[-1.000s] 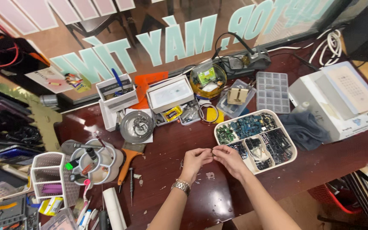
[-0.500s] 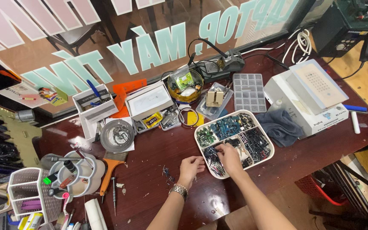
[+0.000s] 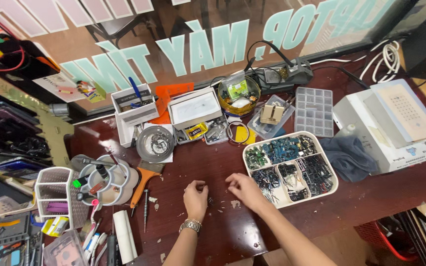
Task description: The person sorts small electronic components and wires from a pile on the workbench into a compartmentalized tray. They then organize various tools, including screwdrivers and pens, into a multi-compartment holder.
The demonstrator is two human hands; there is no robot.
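While both hands sit low on the dark red bench point(image 3: 371, 197), I read this as mid-sort, not near done. Left hand point(image 3: 195, 193) is loosely curled, fingertips down over a scatter of tiny parts point(image 3: 212, 202) on the wood; whether it pinches one I cannot tell, too small. Right hand point(image 3: 242, 189) is also half-curled, fingers bent toward the same scatter, just beside the near corner of the white divided tray point(image 3: 334, 183); nothing visible held, grip unclear.

Done so far, judging by layout: tray compartments already carry heaps of small dark and blue-green components point(image 3: 284, 150), so a good share of the sorting looks finished. Left: loose bits and pale flecks lie between the hands and toward the left by a small screwdriver point(image 3: 145, 209) and an orange-handled scraper point(image 3: 139, 184). I'd call it past halfway at best, low confidence.

Nearby, untouched: clear empty organizer box point(image 3: 314, 111) behind the tray, grey cloth point(image 3: 348, 157) touching the tray's right side, round tool caddy point(image 3: 107, 182) well apart at left. Wristwatch point(image 3: 191, 225) on left wrist.
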